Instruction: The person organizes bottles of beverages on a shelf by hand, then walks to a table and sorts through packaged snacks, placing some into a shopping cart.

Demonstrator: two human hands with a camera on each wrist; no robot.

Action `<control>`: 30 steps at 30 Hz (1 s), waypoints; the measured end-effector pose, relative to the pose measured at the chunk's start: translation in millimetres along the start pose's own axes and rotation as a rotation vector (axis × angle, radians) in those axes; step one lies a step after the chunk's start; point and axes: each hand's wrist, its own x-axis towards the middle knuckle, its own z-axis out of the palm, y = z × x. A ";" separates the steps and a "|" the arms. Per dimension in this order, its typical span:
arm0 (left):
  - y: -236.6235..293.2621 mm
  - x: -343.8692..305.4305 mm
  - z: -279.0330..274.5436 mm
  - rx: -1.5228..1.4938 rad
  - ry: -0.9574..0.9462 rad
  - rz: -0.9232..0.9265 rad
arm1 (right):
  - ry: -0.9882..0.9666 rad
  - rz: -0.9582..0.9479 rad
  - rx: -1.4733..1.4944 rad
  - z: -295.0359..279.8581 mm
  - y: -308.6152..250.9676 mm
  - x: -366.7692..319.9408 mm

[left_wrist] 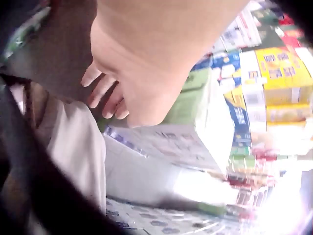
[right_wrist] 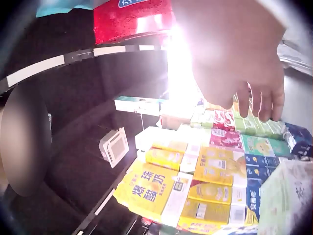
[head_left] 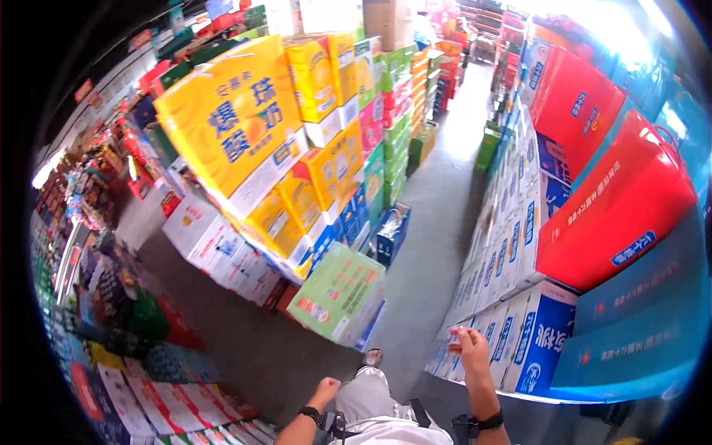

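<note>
My left hand [head_left: 325, 391] hangs low in front of my body in the head view, with a dark band at its wrist. In the left wrist view its fingers [left_wrist: 100, 90] curl loosely around nothing. A green carton [head_left: 337, 293] on the floor is the closest thing ahead of it. My right hand [head_left: 471, 348] is raised beside stacked white and blue cartons [head_left: 528, 341], its fingers bent. Nothing shows in that hand in the right wrist view, where the loose fingers [right_wrist: 264, 100] overlap distant boxes.
Yellow drink boxes [head_left: 230, 119] are piled high on the left. Red gift bags [head_left: 623, 204] stand on the cartons at the right, above teal boxes [head_left: 630, 334]. A grey aisle floor [head_left: 437, 170] runs between the stacks, with a small blue box [head_left: 391, 233] at its left edge.
</note>
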 end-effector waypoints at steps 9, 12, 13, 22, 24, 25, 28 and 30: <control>234.3 125.5 27.4 0.122 -0.587 0.167 | 0.160 0.003 0.385 37.4 -86.9 98.7; 229.0 185.0 52.8 0.183 -0.704 0.298 | 0.211 -0.018 0.424 42.8 -93.8 132.9; 243.3 185.1 52.2 0.171 -0.668 0.226 | 0.225 -0.016 0.458 43.5 -95.2 150.2; 298.7 244.2 74.5 0.182 -0.295 0.072 | 0.277 -0.261 0.590 17.4 -166.3 221.7; 294.5 269.2 80.7 0.398 -0.290 0.281 | 0.311 -0.193 0.579 2.9 -166.8 226.5; 323.6 266.3 76.8 0.576 -0.243 0.452 | 0.327 -0.144 0.528 -5.7 -162.3 228.6; 405.0 263.2 83.3 0.442 -0.170 0.391 | 0.353 -0.084 0.477 -23.9 -170.4 239.8; 442.7 283.4 94.5 0.497 -0.136 0.388 | 0.382 -0.109 0.550 -30.7 -175.2 256.2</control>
